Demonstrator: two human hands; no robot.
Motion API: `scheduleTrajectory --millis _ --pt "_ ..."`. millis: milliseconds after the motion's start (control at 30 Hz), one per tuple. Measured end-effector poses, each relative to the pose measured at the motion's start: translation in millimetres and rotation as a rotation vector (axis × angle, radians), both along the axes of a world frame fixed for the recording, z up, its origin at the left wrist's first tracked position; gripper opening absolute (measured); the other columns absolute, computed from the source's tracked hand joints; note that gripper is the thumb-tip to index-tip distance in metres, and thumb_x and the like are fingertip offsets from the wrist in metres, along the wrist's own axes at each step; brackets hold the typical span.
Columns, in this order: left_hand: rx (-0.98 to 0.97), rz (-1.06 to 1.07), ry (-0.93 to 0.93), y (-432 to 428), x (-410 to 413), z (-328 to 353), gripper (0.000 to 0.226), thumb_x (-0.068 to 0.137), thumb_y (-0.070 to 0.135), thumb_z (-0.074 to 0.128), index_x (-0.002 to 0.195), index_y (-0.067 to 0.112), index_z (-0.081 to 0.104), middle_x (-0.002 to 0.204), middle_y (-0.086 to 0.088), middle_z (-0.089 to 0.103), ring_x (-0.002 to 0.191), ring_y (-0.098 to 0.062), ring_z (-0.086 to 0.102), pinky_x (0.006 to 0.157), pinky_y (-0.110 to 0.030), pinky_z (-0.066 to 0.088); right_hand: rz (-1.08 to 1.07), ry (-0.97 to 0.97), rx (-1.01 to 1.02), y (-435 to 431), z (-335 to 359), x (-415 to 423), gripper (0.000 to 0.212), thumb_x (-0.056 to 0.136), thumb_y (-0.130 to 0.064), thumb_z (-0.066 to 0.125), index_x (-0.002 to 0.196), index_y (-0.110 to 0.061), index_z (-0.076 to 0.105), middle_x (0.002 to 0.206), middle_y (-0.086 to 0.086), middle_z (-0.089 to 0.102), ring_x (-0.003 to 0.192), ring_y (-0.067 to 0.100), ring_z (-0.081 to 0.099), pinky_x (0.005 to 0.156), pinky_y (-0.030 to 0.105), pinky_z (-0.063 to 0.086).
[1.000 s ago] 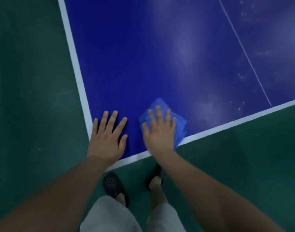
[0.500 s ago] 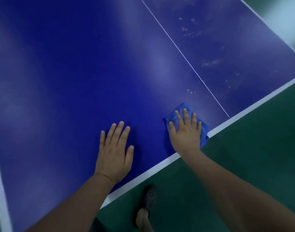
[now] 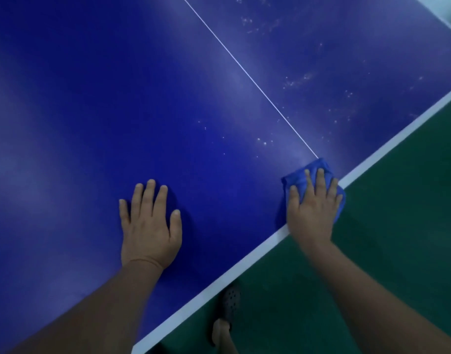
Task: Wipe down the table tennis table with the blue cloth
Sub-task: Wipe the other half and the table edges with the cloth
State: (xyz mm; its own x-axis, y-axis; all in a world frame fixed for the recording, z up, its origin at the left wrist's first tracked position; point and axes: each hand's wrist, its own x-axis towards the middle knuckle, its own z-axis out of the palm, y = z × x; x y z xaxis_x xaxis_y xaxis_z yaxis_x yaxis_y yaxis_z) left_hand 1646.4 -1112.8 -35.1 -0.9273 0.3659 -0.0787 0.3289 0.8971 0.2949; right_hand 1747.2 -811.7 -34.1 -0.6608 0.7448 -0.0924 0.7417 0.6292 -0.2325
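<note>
left hand (image 3: 149, 233): lies palm down on the desk (image 3: 104, 103); its fingers (image 3: 150, 192) are straight, a little spread, released and grasping nothing.
right hand (image 3: 312, 213): lies palm down on the blue cloth (image 3: 319, 165); its fingers (image 3: 320, 180) are straight and press the cloth flat, not curled round it.
blue cloth: bunched under the right fingers, showing ahead of the fingertips and on both sides of them. It sits at the near edge of the desk, over the white edge band (image 3: 244, 259), with one corner past the edge on the little-finger side.
centre line (image 3: 244, 72): thin and white; its near end meets the cloth just ahead of the right fingertips and it runs away from them across the desk.
pale specks (image 3: 296, 81): scattered on the desk well ahead of the right fingers, on both sides of the line.
floor (image 3: 398, 226): green, beside and behind the right fingers.
shoe (image 3: 230, 301): dark and perforated, on the floor between the forearms, well behind both sets of fingers.
</note>
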Motion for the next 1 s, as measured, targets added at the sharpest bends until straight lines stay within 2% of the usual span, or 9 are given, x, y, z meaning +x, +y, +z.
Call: scheduleTrajectory --millis 67,167,233,400,600,667,767,867,1000 --pt "-0.009 -0.005 -0.009 -1 1 -1 0.068 0.1 0.051 0.019 0.155 0.014 0.036 0.165 -0.006 0.023 0.155 -0.022 0.007 0.124 -0.054 0.001 0.165 0.037 0.074 -43 -1 -3 0.064 0.096 -0.051 0.032 0.149 -0.019 0.047 0.161 0.009 0.034 0.149 0.041 0.024 0.121 0.057 0.014" --pt "-0.012 -0.005 -0.005 -2 0 -4 0.068 0.102 0.052 0.018 0.153 0.013 0.039 0.165 -0.006 0.025 0.155 -0.022 0.01 0.123 -0.056 0.005 0.856 0.0 0.087 -96 0 12 0.057 0.099 -0.05 0.04 0.15 -0.026 0.043 0.163 0.003 0.028 0.151 0.038 0.021 0.118 0.055 0.017" --pt "-0.025 -0.013 0.005 -2 -1 -5 0.069 0.103 0.054 0.013 0.152 0.013 0.04 0.164 -0.006 0.027 0.155 -0.023 0.013 0.122 -0.057 0.008 1.182 -0.049 0.126 -79 5 14 0.058 0.101 -0.057 0.038 0.154 -0.033 0.036 0.166 -0.003 0.021 0.154 0.03 0.015 0.119 0.051 0.015" --pt "0.025 0.011 0.016 -2 0 -1 0.071 0.104 0.056 0.012 0.155 0.012 0.035 0.167 -0.006 0.02 0.156 -0.023 0.009 0.122 -0.056 0.008 1.208 -0.157 0.143 -31 11 1 0.059 0.102 -0.059 0.036 0.156 -0.036 0.03 0.167 -0.006 0.018 0.155 0.029 0.011 0.115 0.054 0.022" --pt "0.2 0.141 0.089 -5 2 -3 0.072 0.105 0.053 0.015 0.158 0.004 0.014 0.167 -0.016 0.009 0.155 -0.035 0.008 0.123 -0.056 0.003 1.456 0.006 0.045 -152 4 -134 0.058 0.102 -0.049 0.022 0.156 -0.03 0.031 0.167 -0.002 0.017 0.155 0.031 0.002 0.124 0.053 0.009" --pt "0.181 0.151 0.066 -4 0 -3 0.071 0.105 0.052 0.014 0.158 0.004 0.015 0.167 -0.016 0.01 0.155 -0.034 0.009 0.122 -0.057 0.004 1.41 0.024 0.039 -173 2 -200 0.062 0.098 -0.048 0.019 0.152 -0.029 0.04 0.164 0.001 0.027 0.152 0.035 0.016 0.121 0.055 0.016" --pt "0.032 0.101 0.004 -2 -4 -3 0.07 0.105 0.051 0.011 0.157 0.006 0.024 0.166 -0.015 0.018 0.154 -0.031 0.013 0.12 -0.058 0.01 1.078 0.097 0.145 -129 -9 -259 0.055 0.097 -0.047 0.034 0.138 -0.023 0.061 0.15 0.01 0.051 0.136 0.046 0.044 0.107 0.062 0.038" --pt "-0.065 0.077 -0.05 -2 -3 -2 0.069 0.105 0.051 0.009 0.156 0.009 0.029 0.166 -0.014 0.019 0.155 -0.03 0.011 0.12 -0.058 0.01 0.677 -0.024 0.237 -29 -8 -250 0.06 0.102 -0.052 0.023 0.149 -0.025 0.047 0.16 0.01 0.036 0.141 0.047 0.034 0.111 0.058 0.032" --pt "-0.066 0.076 -0.072 -2 -3 -2 0.07 0.105 0.052 0.007 0.157 0.008 0.024 0.166 -0.014 0.017 0.155 -0.03 0.009 0.121 -0.058 0.009 0.226 -0.048 0.04 8 13 -207 0.062 0.102 -0.054 0.023 0.158 -0.028 0.028 0.167 0.003 0.017 0.153 0.037 0.01 0.122 0.055 0.012"
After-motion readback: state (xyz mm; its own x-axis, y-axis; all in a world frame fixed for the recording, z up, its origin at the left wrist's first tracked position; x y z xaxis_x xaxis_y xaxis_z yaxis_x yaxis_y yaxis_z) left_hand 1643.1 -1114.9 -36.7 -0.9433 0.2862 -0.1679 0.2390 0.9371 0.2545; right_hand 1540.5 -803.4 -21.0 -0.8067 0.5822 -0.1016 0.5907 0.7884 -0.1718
